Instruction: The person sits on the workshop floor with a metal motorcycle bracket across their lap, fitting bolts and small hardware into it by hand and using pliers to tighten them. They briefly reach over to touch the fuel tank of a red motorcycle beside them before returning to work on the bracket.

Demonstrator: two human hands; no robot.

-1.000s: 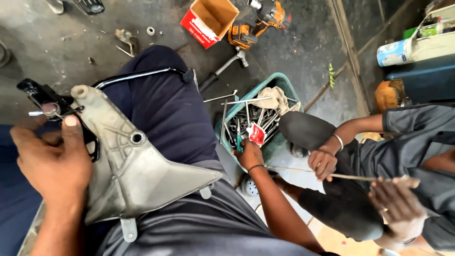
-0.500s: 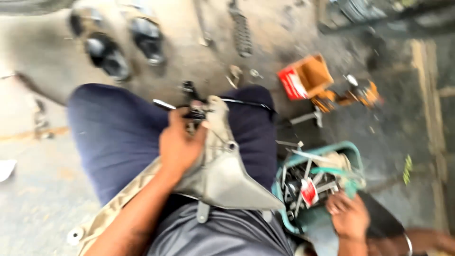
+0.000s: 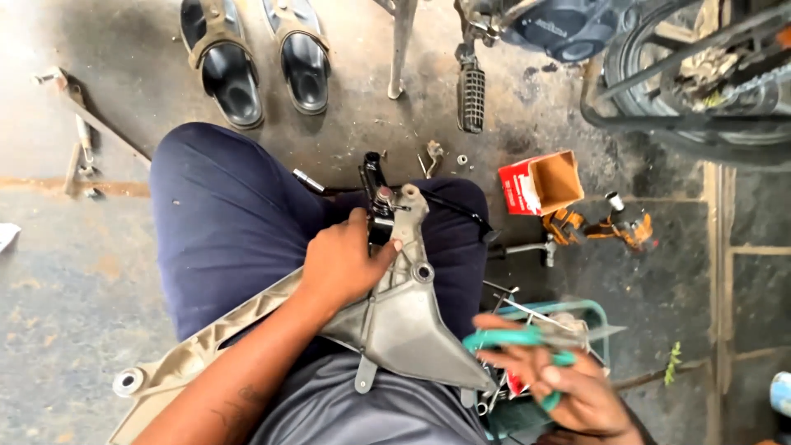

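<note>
As seen from above, bracket (image 3: 395,321) lies across lap: cast grey metal, looks stiff, heavy, edges hard. Best hold judged at narrow neck. Left hand (image 3: 346,264) clamped there, thumb near upper lug. Right hand (image 3: 560,387), blurred, closed around green-handled pliers (image 3: 519,339), just beside bracket's lower point, over tool basket (image 3: 589,311).
</note>
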